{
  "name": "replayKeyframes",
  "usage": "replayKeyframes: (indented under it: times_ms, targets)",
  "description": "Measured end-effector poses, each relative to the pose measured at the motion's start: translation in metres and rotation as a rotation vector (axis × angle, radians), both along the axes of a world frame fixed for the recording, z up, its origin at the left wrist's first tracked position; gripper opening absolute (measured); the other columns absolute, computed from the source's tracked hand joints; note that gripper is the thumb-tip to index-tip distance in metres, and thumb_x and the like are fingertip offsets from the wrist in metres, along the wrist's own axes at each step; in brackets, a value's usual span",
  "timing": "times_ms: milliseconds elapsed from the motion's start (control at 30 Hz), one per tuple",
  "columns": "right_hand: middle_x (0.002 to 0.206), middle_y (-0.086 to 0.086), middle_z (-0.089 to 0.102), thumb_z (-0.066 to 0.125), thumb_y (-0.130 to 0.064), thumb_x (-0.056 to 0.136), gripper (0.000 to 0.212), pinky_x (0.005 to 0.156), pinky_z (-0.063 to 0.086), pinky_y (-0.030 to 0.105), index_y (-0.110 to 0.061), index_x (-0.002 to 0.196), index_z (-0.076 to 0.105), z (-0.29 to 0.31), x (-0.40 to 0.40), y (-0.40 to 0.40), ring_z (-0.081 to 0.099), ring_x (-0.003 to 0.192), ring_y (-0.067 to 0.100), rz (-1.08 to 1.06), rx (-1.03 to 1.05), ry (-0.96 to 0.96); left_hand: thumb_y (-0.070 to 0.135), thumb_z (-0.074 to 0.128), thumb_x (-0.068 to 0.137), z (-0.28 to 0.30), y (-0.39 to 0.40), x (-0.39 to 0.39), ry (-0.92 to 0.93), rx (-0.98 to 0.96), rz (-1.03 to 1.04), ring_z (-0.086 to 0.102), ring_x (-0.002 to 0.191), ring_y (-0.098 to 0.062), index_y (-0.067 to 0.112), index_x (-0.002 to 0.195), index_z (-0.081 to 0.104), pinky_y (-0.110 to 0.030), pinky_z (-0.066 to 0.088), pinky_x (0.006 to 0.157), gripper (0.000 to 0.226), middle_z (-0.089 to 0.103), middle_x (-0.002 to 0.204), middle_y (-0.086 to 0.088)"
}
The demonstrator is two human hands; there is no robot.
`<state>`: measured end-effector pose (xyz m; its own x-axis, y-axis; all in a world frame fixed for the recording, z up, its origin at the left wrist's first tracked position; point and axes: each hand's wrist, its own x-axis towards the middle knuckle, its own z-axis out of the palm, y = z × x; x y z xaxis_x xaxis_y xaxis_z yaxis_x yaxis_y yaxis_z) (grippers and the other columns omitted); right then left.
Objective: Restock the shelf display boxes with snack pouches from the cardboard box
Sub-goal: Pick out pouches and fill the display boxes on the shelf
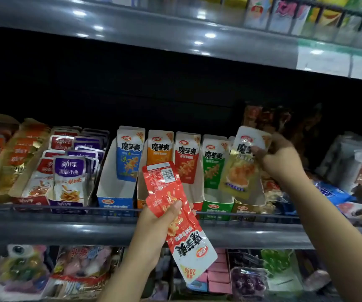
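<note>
My left hand [164,216] grips a small stack of red snack pouches [175,219], held upside down in front of the shelf rail. My right hand [278,158] holds a gold pouch [242,164] by its top, over the brown display box [247,209] at the right end of the row. Blue [114,202], orange [141,201], red [197,204] and green [217,208] display boxes stand side by side, each with a matching pouch upright at its back. The cardboard box is out of view.
Left of the row sit trays of purple and red fish-snack pouches [71,171]. Loose packets [332,192] pile up to the right. A metal rail [66,209] runs along the shelf front. Another shelf [132,25] hangs above; a lower one [66,271] holds mixed goods.
</note>
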<state>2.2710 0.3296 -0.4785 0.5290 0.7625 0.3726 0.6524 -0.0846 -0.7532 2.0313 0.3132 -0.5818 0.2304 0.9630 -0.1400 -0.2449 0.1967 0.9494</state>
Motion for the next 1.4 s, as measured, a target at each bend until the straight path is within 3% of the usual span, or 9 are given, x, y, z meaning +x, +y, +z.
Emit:
replayKeyframes:
  times_ms: [267,567,700,800,933,1067,1133,1267,1400]
  targets:
    - [0.126,0.014,0.058,0.057,-0.023,0.093,0.039,0.083,0.045,0.035,-0.011,0.129,0.050,0.012,0.044,0.029,0.055,0.114,0.034,-0.178,-0.080,-0.118,0.017,0.066,0.084,0.011,0.002,0.031,-0.006,0.000,-0.009,0.072,0.082,-0.020,0.014,0.103,0.062,-0.036,0.053,0.076,0.019,0.075,0.092,-0.004]
    - [0.103,0.016,0.068,0.064,-0.020,0.088,0.025,0.071,0.043,0.026,0.001,0.101,0.068,-0.003,0.050,0.054,0.064,0.095,0.027,0.023,-0.266,-0.210,0.020,0.070,0.081,0.022,0.014,0.048,0.057,0.054,-0.016,0.072,0.081,-0.023,0.010,0.102,0.063,-0.033,0.054,0.072,0.025,0.075,0.091,-0.006]
    - [0.087,0.010,0.062,0.066,-0.015,0.086,0.011,0.062,0.039,0.022,-0.003,0.085,0.065,-0.010,0.053,0.066,0.059,0.077,0.019,0.037,-0.339,-0.267,0.017,0.071,0.080,0.022,0.014,0.047,0.062,0.056,-0.002,0.073,0.076,-0.024,0.010,0.100,0.063,-0.027,0.055,0.060,0.023,0.075,0.085,-0.006]
    - [0.075,0.006,0.057,0.065,-0.015,0.086,0.031,0.048,0.034,0.022,-0.013,0.060,0.048,-0.015,0.055,0.073,0.054,0.066,0.017,-0.012,-0.352,-0.288,0.018,0.071,0.079,0.022,0.015,0.045,0.075,0.059,-0.008,0.073,0.074,-0.023,0.011,0.100,0.063,-0.030,0.054,0.062,0.024,0.075,0.083,-0.005]
    - [0.079,0.007,0.061,0.066,-0.012,0.085,0.009,0.058,0.041,0.026,-0.005,0.080,0.064,-0.018,0.056,0.075,0.056,0.073,0.019,-0.011,-0.267,-0.319,0.019,0.072,0.079,0.023,0.015,0.047,0.085,0.071,-0.008,0.073,0.075,-0.023,0.011,0.100,0.063,-0.032,0.054,0.065,0.024,0.075,0.084,-0.005]
    - [0.103,0.011,0.068,0.065,-0.014,0.085,0.026,0.073,0.044,0.026,-0.009,0.110,0.067,-0.024,0.058,0.066,0.063,0.095,0.026,0.008,-0.100,-0.342,0.019,0.073,0.078,0.024,0.013,0.049,0.104,0.082,-0.005,0.073,0.077,-0.023,0.013,0.100,0.063,-0.039,0.056,0.073,0.025,0.075,0.086,-0.004]
    - [0.104,0.008,0.066,0.068,-0.017,0.084,0.026,0.074,0.041,0.023,-0.011,0.109,0.068,-0.024,0.053,0.055,0.061,0.097,0.023,0.030,-0.041,-0.285,0.019,0.075,0.076,0.025,0.011,0.050,0.123,0.095,-0.006,0.073,0.077,-0.022,0.016,0.102,0.062,-0.040,0.057,0.074,0.029,0.075,0.087,-0.003]
    - [0.088,-0.006,0.065,0.067,-0.023,0.087,0.005,0.062,0.048,0.020,-0.024,0.092,0.067,-0.014,0.026,0.013,0.063,0.075,0.009,0.292,-0.031,0.101,0.022,0.077,0.072,0.032,0.003,0.052,0.169,0.127,-0.002,0.073,0.075,-0.018,0.017,0.102,0.059,-0.034,0.057,0.067,0.035,0.075,0.087,0.001]
    - [0.070,-0.015,0.068,0.054,-0.036,0.090,0.024,0.052,0.047,0.024,-0.019,0.104,0.064,-0.009,0.000,-0.034,0.060,0.054,-0.001,0.686,-0.289,0.191,0.021,0.077,0.074,0.042,-0.014,0.054,0.239,0.206,-0.046,0.071,0.068,-0.009,0.021,0.094,0.060,-0.016,0.052,0.052,0.027,0.074,0.076,0.011]
